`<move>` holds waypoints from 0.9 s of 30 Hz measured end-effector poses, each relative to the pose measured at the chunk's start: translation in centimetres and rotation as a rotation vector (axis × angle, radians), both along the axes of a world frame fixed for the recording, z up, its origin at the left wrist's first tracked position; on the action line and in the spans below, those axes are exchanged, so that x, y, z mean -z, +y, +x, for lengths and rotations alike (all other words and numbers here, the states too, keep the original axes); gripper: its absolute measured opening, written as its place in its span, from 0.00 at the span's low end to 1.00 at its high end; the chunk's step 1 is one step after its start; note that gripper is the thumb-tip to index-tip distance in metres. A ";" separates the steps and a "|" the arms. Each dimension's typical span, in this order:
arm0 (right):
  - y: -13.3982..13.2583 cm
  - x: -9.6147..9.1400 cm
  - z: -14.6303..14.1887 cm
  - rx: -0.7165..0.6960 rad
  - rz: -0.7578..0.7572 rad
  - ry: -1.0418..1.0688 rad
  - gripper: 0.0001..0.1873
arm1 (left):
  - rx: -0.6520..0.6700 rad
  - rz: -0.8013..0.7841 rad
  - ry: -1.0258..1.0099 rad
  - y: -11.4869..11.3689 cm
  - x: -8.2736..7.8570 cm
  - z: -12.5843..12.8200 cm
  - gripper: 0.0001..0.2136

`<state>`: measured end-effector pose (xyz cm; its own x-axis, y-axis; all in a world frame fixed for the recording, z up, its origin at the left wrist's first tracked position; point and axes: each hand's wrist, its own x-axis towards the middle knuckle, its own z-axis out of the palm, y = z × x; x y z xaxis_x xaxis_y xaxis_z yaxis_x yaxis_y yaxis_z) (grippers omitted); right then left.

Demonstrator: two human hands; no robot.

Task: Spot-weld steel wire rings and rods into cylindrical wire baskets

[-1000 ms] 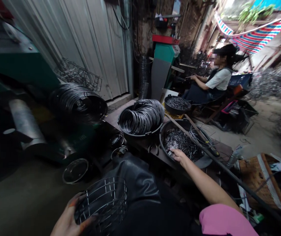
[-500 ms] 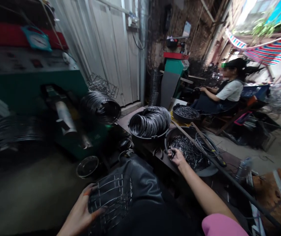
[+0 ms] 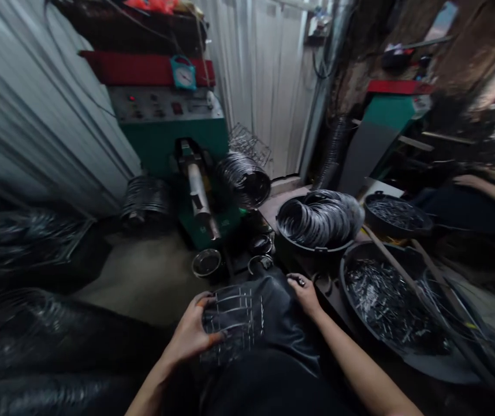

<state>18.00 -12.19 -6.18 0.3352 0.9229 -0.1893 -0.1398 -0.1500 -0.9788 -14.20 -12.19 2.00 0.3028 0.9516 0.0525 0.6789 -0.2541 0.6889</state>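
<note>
My left hand (image 3: 194,330) is closed around the side of a small wire cage (image 3: 234,309), its thumb and fingers gripping the bars. The cage rests over the dark leather-like apron (image 3: 284,323) on my lap. My right hand (image 3: 305,293) hovers beside the apron, to the right of the cage and apart from it. Its fingers are curled around something dark and small that I cannot make out. Nearby on the right stands a black basin (image 3: 345,271) of short metal pieces (image 3: 386,294).
A basin (image 3: 316,249) of wire rings (image 3: 327,216) stands ahead. A green machine (image 3: 143,138) with a metal arm (image 3: 199,199) is front left, a ring coil (image 3: 245,182) beside it. Sticks (image 3: 397,268) cross the right basin. A co-worker's arm (image 3: 485,188) shows far right.
My right hand has moved from the edge of the basin of metal pieces toward the wire cage, fingers closed. The view has turned left. My left hand still holds the cage.
</note>
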 end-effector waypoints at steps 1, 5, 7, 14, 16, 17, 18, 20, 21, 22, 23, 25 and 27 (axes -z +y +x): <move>0.0 0.7 -0.5 -0.050 0.034 -0.149 0.07 | -0.044 0.040 0.010 0.6 -0.2 -0.2 0.28; 0.9 0.6 -1.4 -0.248 0.072 -0.431 0.03 | -0.217 0.222 0.067 3.3 -1.9 -1.0 0.28; 2.1 -2.0 -2.1 -0.364 0.104 -0.498 0.05 | -0.253 0.280 0.107 4.7 -2.7 -1.1 0.29; 7.0 -12.2 -8.1 -0.743 0.141 -0.776 0.16 | -0.165 0.292 0.185 6.7 -2.8 1.3 0.29; 8.1 -12.6 -9.7 -0.776 0.105 -0.827 0.15 | -0.145 0.285 0.186 6.7 -2.6 1.9 0.29; 8.5 -12.4 -10.4 -0.763 0.098 -0.845 0.14 | -0.133 0.286 0.188 6.7 -2.5 2.2 0.29; 8.7 -12.0 -11.0 -0.731 0.098 -0.858 0.13 | -0.118 0.289 0.192 6.7 -2.4 2.4 0.28; 8.8 -10.9 -11.8 -0.628 0.121 -0.870 0.11 | -0.094 0.291 0.200 6.6 -2.3 2.8 0.27; 8.6 -10.3 -12.2 -0.576 0.136 -0.866 0.10 | -0.092 0.287 0.203 6.5 -2.3 2.9 0.27; 8.3 -9.7 -12.4 -0.533 0.153 -0.851 0.09 | -0.097 0.279 0.204 6.5 -2.3 3.1 0.27; 8.0 -9.1 -12.5 -0.509 0.171 -0.820 0.07 | -0.107 0.269 0.202 6.4 -2.3 3.2 0.27; 7.5 -8.3 -12.5 -0.524 0.218 -0.723 0.04 | -0.122 0.246 0.194 6.4 -2.2 3.3 0.27; 7.2 -8.0 -12.1 -0.595 0.269 -0.634 0.03 | -0.127 0.227 0.179 6.5 -2.1 3.2 0.27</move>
